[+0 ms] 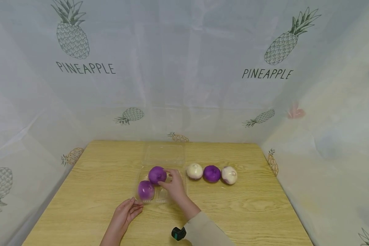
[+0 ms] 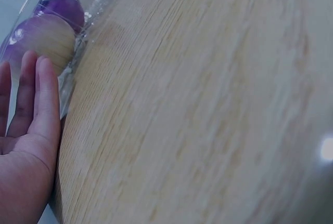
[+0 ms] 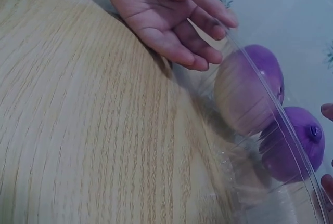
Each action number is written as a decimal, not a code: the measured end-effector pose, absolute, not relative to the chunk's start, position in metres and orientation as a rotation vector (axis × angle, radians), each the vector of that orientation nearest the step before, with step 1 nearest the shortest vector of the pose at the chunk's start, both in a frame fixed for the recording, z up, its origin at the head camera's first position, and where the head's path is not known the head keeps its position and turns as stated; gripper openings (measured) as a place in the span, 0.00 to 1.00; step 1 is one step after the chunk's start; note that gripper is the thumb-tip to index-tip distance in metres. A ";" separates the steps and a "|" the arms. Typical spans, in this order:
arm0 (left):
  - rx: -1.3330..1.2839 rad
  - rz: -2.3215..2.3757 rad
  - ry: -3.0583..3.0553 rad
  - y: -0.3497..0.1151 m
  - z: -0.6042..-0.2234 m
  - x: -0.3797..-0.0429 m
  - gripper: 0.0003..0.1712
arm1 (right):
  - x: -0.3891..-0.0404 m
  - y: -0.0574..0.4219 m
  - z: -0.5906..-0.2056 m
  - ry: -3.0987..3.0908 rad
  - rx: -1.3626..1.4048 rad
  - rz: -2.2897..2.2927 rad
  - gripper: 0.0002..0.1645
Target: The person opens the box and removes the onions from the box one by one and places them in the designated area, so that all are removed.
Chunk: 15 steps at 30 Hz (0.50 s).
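Note:
A hinged clear plastic box (image 1: 184, 194) lies with its lid (image 1: 163, 153) folded back, and two purple onions (image 1: 146, 190) (image 3: 294, 143) with paler undersides are in it. My right hand (image 1: 173, 186) is at the right side of the farther onion, its thumb and fingertips spread along that side. In the right wrist view a small gap seems to show between those fingertips and the onion. My left hand (image 1: 124, 213) touches the near left corner of the box, its fingers (image 2: 47, 83) fairly straight in the left wrist view.
Right of the box, a white onion (image 1: 194, 171), a purple onion (image 1: 212, 173) and another whitish one (image 1: 229, 175) stand in a row on the wooden table (image 1: 249, 212). A pineapple-print sheet (image 1: 178, 85) encloses the back and sides.

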State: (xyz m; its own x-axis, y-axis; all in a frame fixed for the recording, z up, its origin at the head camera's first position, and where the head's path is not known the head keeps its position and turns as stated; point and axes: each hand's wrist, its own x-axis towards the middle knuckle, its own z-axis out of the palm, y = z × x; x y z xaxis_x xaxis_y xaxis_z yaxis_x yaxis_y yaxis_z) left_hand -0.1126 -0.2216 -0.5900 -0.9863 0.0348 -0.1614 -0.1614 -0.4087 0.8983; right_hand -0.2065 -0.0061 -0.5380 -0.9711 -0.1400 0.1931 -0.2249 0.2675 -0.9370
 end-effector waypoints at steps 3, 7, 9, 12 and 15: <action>-0.207 2.535 1.646 -0.221 -0.589 -0.113 0.18 | -0.210 -0.011 -0.541 -2.471 0.363 1.761 0.30; -0.235 2.537 1.640 -0.221 -0.588 -0.112 0.17 | -0.214 -0.016 -0.543 -2.527 0.333 1.666 0.30; -0.212 2.539 1.633 -0.221 -0.588 -0.112 0.17 | -0.215 -0.019 -0.543 -2.560 0.294 1.633 0.29; -0.174 2.540 1.622 -0.221 -0.589 -0.111 0.17 | -0.218 -0.023 -0.539 -2.593 0.243 1.602 0.28; -0.168 2.541 1.619 -0.222 -0.588 -0.111 0.17 | -0.221 -0.027 -0.537 -2.613 0.233 1.568 0.28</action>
